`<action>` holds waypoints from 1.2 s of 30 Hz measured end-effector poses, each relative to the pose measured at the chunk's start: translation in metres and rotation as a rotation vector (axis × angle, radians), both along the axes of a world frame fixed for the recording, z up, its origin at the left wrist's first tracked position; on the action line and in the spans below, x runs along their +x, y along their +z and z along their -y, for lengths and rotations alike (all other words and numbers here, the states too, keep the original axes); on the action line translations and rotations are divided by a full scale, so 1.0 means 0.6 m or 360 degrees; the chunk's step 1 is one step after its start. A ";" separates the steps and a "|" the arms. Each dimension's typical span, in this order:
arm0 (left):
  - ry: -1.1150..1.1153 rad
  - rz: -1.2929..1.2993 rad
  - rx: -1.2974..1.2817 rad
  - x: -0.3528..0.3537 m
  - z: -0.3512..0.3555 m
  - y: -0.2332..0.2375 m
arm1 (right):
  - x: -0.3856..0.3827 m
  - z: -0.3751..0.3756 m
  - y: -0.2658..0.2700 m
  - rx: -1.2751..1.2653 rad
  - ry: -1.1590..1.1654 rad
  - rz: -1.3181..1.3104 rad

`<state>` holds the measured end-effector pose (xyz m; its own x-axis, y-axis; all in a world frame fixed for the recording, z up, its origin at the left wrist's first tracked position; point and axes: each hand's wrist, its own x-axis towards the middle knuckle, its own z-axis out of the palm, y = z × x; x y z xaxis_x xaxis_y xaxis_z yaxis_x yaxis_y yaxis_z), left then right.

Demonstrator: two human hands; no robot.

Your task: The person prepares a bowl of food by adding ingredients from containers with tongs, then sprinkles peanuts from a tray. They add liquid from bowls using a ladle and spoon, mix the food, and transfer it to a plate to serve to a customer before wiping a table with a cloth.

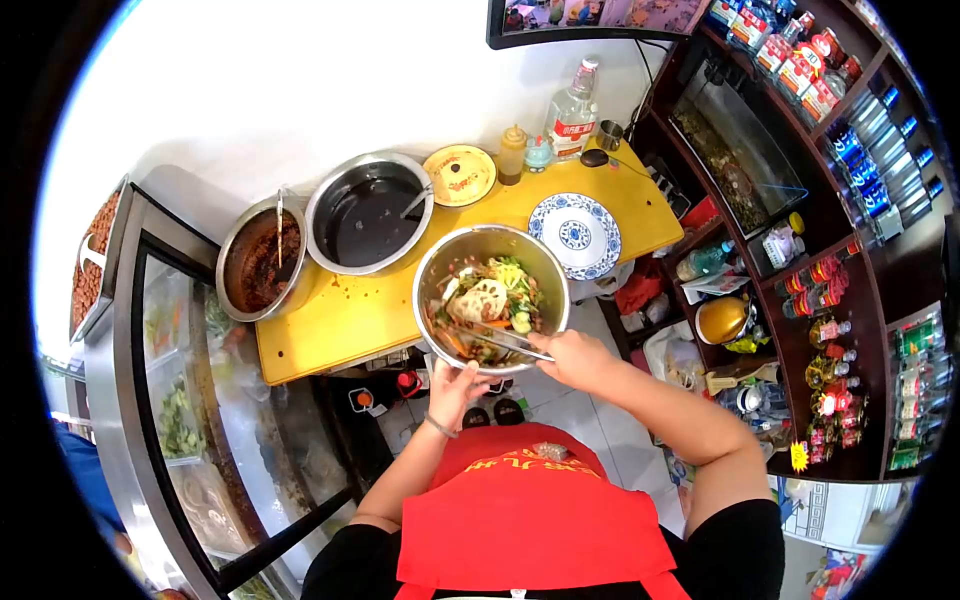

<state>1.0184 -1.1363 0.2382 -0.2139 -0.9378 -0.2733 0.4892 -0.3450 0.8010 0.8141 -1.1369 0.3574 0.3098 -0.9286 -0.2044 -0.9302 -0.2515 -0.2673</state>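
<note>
My left hand (pixel 456 395) grips the near edge of a steel mixing bowl (pixel 550 270), thumb at the rim. The bowl is tilted toward me at the table's front edge. In my right hand (pixel 577 360) are metal tongs (pixel 512 342), their tips down among the food. A pale lotus root slice (pixel 485 300) lies on top of the mix, with green pieces (pixel 515 275), orange strips and brown bits around it. Behind the bowl to the right, a blue-and-white plate (pixel 552 213) lies on the yellow table (pixel 350 322).
At left stand a pot of dark liquid (pixel 335 265) with a ladle and a pot of red-brown sauce (pixel 233 285). A yellow plate (pixel 460 158), squeeze bottle (pixel 512 155) and large clear bottle (pixel 572 110) line the back. A glass-fronted cabinet (pixel 180 400) is left, shelves (pixel 770 240) right.
</note>
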 end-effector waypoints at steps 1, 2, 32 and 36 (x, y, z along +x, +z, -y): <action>0.0008 0.0013 -0.0052 0.000 0.015 -0.008 | -0.006 0.000 0.018 0.0081 0.0007 -0.0066; 0.0040 0.0058 -0.0065 0.003 0.025 -0.023 | -0.013 0.003 0.036 0.0164 0.0014 -0.0135; -0.0172 -0.0011 0.0172 0.004 -0.065 0.018 | -0.019 0.014 -0.026 -0.0124 0.0117 -0.0314; -0.0037 0.0165 -0.0009 0.011 -0.022 0.004 | -0.043 -0.005 0.008 -0.0052 0.0087 -0.0235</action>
<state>1.0250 -1.1232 0.2405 -0.2062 -0.9345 -0.2902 0.3954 -0.3508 0.8489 0.7883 -1.1341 0.3619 0.3290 -0.9180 -0.2214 -0.9434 -0.3093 -0.1196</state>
